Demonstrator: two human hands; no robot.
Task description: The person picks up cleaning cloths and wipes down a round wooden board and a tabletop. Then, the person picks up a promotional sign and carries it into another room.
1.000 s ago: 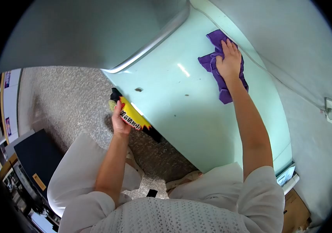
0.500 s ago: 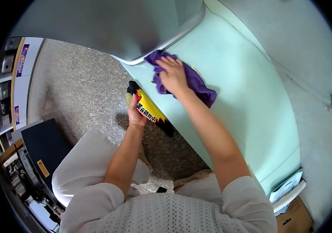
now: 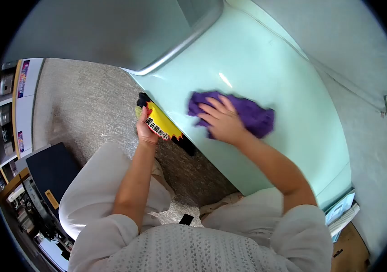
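Purple cloth (image 3: 253,117) blurs, partly under spread right hand (image 3: 223,121); left hand (image 3: 145,130) grips yellow packet (image 3: 166,123).

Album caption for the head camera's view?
Right fingers spread over a purple cloth on a pale green surface; left fingers holding a yellow-and-black packet.

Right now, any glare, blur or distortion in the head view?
Head view: glare streak on the pale green surface; head view: purple cloth looks motion-blurred at its edges; head view: white shelving bows, fisheye-like, corners black.
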